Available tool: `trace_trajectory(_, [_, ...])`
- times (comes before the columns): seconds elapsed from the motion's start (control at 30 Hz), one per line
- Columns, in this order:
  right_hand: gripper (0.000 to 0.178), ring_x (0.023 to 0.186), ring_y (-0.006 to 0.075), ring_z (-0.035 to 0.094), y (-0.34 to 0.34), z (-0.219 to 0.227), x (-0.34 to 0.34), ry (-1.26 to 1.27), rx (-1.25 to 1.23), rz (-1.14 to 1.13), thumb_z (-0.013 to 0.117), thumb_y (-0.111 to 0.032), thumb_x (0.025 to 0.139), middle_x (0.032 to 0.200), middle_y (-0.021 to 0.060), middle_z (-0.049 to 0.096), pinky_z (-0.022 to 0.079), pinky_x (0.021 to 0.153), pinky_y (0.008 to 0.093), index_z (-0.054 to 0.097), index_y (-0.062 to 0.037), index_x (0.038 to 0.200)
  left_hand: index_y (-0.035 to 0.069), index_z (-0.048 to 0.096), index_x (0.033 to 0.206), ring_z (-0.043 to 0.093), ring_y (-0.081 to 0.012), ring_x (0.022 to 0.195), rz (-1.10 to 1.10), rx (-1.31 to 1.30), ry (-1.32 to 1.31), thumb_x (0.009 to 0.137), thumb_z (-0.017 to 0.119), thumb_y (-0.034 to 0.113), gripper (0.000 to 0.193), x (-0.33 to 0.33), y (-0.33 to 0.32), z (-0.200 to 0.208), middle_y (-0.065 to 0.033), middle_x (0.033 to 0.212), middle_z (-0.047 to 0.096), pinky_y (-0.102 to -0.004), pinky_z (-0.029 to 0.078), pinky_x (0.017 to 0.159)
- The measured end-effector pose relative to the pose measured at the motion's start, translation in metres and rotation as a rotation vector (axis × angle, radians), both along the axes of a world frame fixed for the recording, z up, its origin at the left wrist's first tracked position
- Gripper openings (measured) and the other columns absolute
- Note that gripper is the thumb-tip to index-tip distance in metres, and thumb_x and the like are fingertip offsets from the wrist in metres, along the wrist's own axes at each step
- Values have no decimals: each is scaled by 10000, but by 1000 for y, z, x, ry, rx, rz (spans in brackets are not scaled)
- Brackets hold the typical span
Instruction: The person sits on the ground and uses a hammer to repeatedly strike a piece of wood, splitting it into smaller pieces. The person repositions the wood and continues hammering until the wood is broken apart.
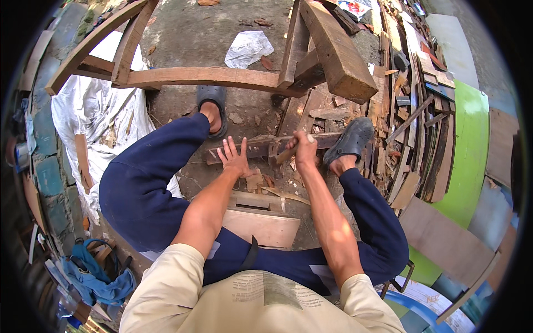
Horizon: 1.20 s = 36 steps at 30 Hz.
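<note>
My right hand (305, 151) is closed around the wooden handle of a hammer (285, 155), whose dark head hangs left of the fist. My left hand (235, 161) is open, fingers spread and pointing away from me, above the ground. A small wood piece (254, 181) lies beside its palm. Just past both hands, a dark wooden beam (250, 149) lies across the ground, running toward my right shoe. Between my legs sits a pale wooden piece (262, 225) with a framed, slotted top.
A wooden frame (205, 76) with a thick beam end (352, 83) stands ahead of my feet. Scrap wood (411, 133) is piled along the right, beside a green panel (472, 150). White sheeting (94, 122) and a blue bag (100, 272) lie at left.
</note>
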State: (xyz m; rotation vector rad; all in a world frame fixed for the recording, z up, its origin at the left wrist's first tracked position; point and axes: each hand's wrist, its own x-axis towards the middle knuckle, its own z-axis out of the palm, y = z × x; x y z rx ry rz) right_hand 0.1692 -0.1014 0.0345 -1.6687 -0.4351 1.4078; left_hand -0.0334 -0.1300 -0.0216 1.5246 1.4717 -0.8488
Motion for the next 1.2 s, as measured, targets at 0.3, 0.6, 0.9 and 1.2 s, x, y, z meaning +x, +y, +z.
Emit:
trace_trajectory(0.3, [286,542,349,600,-40,21,-24,-604,256,786,678,-245,811,598,216,596,470,564,420,635,10,687,189,-250,1575,-265,-495,1474,10,37,9,722,730,749,1415,-1,-5,-4,-325,1591,-276,-697,-94,1138])
trace_trajectory(0.6, [308,711,432,665,-5,25,-36,-774,490,1273,720,-322,743,697,234,668,542,715,505,736,-26,826,202,-235,1583,-259,-478,1484,20,36,29,741,737,709,1383,0,-6,-8,-314,1603,-261,-688,-97,1141])
trace_trajectory(0.9, [353,906,408,677,-11,40,-21,-618,496,1523,712,-323,758,885,243,703,535,846,468,744,-16,929,200,-245,1578,-268,-483,1478,4,20,50,717,732,745,1412,1,-3,-3,-318,1594,-277,-695,-104,1135])
trace_trajectory(1.2, [295,947,395,637,2,48,24,-494,566,1488,700,-258,736,891,206,670,514,846,473,673,4,870,155,-279,1558,-295,-519,1449,-6,10,3,703,728,771,1458,0,-2,-3,-355,1562,-307,-707,-101,1124])
